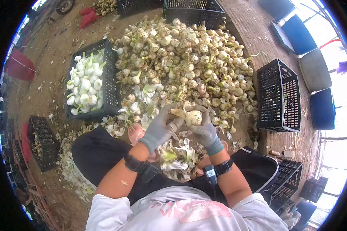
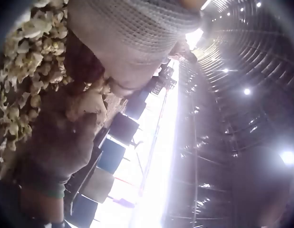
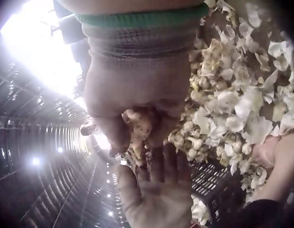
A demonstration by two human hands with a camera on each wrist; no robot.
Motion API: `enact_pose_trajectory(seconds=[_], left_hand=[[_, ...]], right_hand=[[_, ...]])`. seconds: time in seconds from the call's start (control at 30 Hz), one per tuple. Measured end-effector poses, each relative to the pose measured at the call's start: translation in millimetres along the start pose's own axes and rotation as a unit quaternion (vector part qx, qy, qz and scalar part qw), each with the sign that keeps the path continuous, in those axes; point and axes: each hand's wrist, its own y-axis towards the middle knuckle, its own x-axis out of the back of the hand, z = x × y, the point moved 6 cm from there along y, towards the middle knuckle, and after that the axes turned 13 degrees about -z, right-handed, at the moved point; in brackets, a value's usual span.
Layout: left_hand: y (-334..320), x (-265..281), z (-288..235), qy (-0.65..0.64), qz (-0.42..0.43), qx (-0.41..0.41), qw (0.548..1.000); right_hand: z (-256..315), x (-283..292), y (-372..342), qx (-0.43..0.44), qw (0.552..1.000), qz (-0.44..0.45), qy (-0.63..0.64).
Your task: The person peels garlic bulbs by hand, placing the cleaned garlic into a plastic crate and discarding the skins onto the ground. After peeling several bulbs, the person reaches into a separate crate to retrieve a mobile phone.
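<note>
My right hand (image 1: 207, 131), in a grey knit glove with a green cuff, grips a whitish garlic bulb (image 1: 194, 118) in front of my body. The bulb's stem (image 1: 177, 112) points left, toward my gloved left hand (image 1: 161, 129). In the right wrist view, the left hand (image 3: 159, 197) shows its palm, with straight fingers close under the bulb (image 3: 139, 124) and the thumb spread apart. Loose papery skins (image 1: 177, 158) lie below the hands, between the feet. Ahead spreads a big pile of unpeeled garlic (image 1: 185, 57).
A black crate (image 1: 112, 77) of clean white garlic stands left of the pile. Another black crate (image 1: 278, 96) is at the right, with more crates (image 1: 194, 9) at the far side. A smaller crate (image 1: 44, 142) sits at far left. Blue panels (image 1: 322, 109) line the right side.
</note>
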Motion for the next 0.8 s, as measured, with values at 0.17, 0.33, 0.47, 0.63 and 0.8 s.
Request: enact_pose_trajectory(seconds=[0.17,0.33,0.47,0.63,0.8], left_hand=[[-17,18,-15,0.231,-0.115,-0.196,0.946],[-19,7,-1,-0.173,-0.048,-0.028,0.983],[-30,-7,-2,-0.359,0.071,0.088,0.927],[-56,-12,-19,-0.401,0.020,0.038,0.915],[-63,-11,-17,-0.382,0.033,0.044,0.923]], right_hand=[[-4,-16,-34,-0.063,0.998,-0.005,-0.008],[5,-27,-52,-0.057,0.997,-0.038,-0.032],[27,-34,-60,0.390,0.840,-0.089,-0.365],[36,-56,-89,0.546,0.675,-0.097,-0.487],[36,-46,-94,0.550,0.657,-0.122,-0.501]])
